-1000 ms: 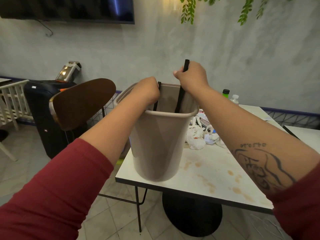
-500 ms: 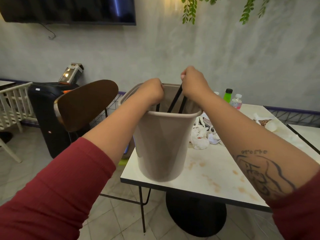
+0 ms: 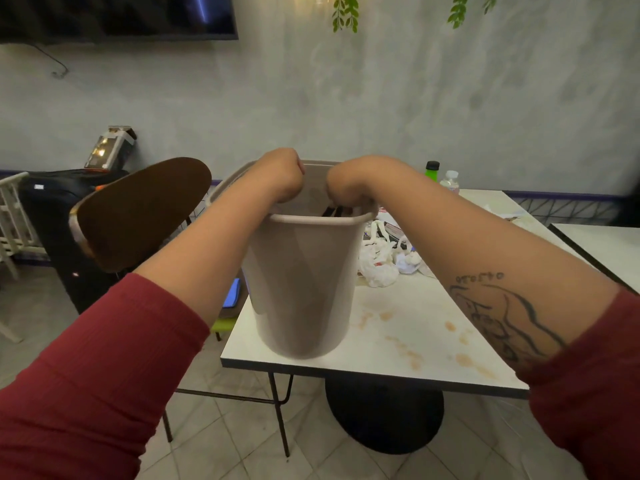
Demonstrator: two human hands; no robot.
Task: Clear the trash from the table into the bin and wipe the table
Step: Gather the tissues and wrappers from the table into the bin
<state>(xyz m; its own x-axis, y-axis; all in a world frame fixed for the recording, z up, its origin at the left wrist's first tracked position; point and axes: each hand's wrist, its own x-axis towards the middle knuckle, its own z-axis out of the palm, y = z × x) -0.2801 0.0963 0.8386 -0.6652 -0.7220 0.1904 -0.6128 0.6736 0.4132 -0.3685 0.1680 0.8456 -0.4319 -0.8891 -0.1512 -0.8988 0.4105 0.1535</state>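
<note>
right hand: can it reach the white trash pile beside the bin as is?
Probably yes. The trash pile lies on the table just right of the bin, below the right hand, nothing between. But the hand seems to grip dark strips in the bin mouth; drop those first.

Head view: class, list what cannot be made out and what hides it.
Head view:
- Inside the bin: its wall hides the contents; only dark strips show at the rim.
- Left hand and right hand: fingers curl inside, grip unseen.
- Trash pile: partly behind bin and right forearm.
- Bottles: labels too small.

bin blocks tbl's L side, trash behind
</note>
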